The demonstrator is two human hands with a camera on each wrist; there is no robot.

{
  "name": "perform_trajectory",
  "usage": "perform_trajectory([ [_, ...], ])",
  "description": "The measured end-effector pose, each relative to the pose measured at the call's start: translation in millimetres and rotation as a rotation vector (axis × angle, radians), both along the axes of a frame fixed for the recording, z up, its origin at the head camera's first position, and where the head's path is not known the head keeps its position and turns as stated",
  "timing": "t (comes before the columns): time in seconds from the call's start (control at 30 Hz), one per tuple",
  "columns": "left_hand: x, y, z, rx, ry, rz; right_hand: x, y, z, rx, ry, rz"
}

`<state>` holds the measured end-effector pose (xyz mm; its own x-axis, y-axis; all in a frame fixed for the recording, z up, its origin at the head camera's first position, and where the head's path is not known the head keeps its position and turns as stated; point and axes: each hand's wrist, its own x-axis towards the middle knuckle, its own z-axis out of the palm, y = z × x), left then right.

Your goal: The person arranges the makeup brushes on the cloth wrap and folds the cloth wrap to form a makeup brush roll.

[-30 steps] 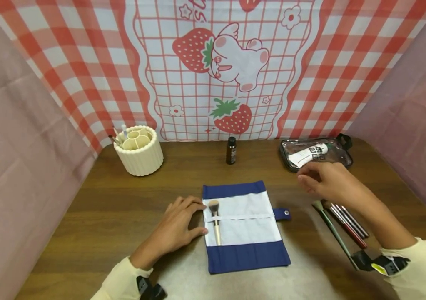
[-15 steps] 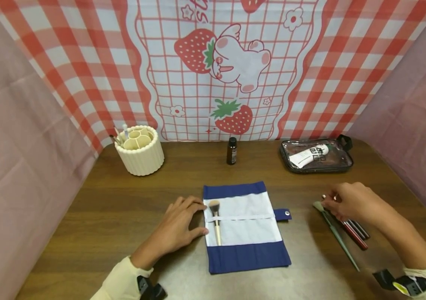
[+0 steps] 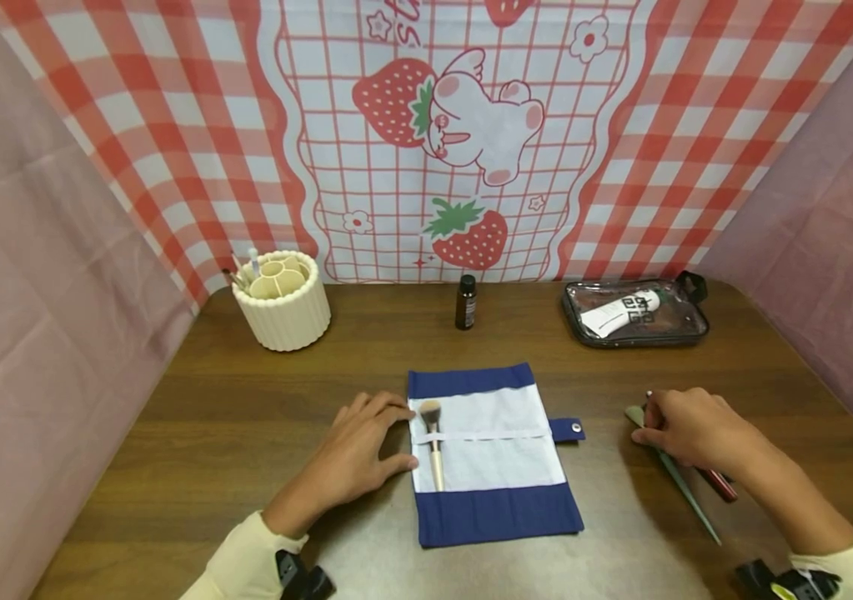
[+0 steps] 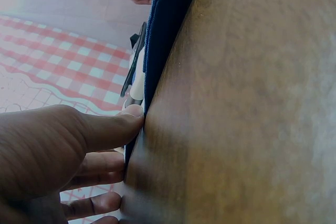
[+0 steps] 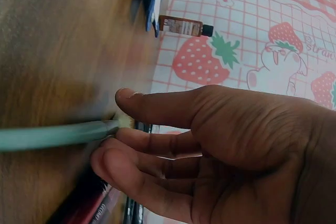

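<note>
In the head view a blue-and-white fabric brush roll lies unfolded, one makeup brush tucked under its elastic band. My left hand rests at the roll's left edge, thumb and fingertips touching it. To the right, my right hand is low over several loose brushes. A green-handled brush has its ferrule and bristles between thumb and fingers in the right wrist view, where a gap shows beside the thumb. Under the fingers lies a dark red brush; the other brushes are mostly hidden by the hand.
A cream ribbed holder with a few slim tools stands at the back left. A small dark bottle is at the back middle. A clear pouch with a white tube lies at the back right. A snap tab sticks out from the roll's right side.
My right hand has come down from near the pouch to the loose brushes, then shifted slightly left over the green one. The left hand and the roll have stayed put.
</note>
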<state>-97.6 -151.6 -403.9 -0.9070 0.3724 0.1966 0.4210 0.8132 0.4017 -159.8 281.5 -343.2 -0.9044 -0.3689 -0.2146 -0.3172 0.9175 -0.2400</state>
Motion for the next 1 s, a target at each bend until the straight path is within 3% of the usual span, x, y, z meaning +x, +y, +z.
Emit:
perform_trajectory([
  [0.3,0.3,0.3,-1.0,0.004,-0.006,0.005,-0.4,-2,-6.1,0.030,0.042,-0.012],
  [0.6,-0.7,-0.1,-2.9,-0.008,-0.001,0.005,-3.4,-2,-7.3,0.059,0.073,0.039],
  [0.83,-0.6,-0.5,-2.5,-0.003,-0.007,0.000,-7.1,-3,0.0,0.006,0.094,0.049],
  [1.0,-0.4,-0.1,-2.7,-0.008,-0.003,0.003,-9.9,-3,6.7,-0.104,0.071,0.038],
])
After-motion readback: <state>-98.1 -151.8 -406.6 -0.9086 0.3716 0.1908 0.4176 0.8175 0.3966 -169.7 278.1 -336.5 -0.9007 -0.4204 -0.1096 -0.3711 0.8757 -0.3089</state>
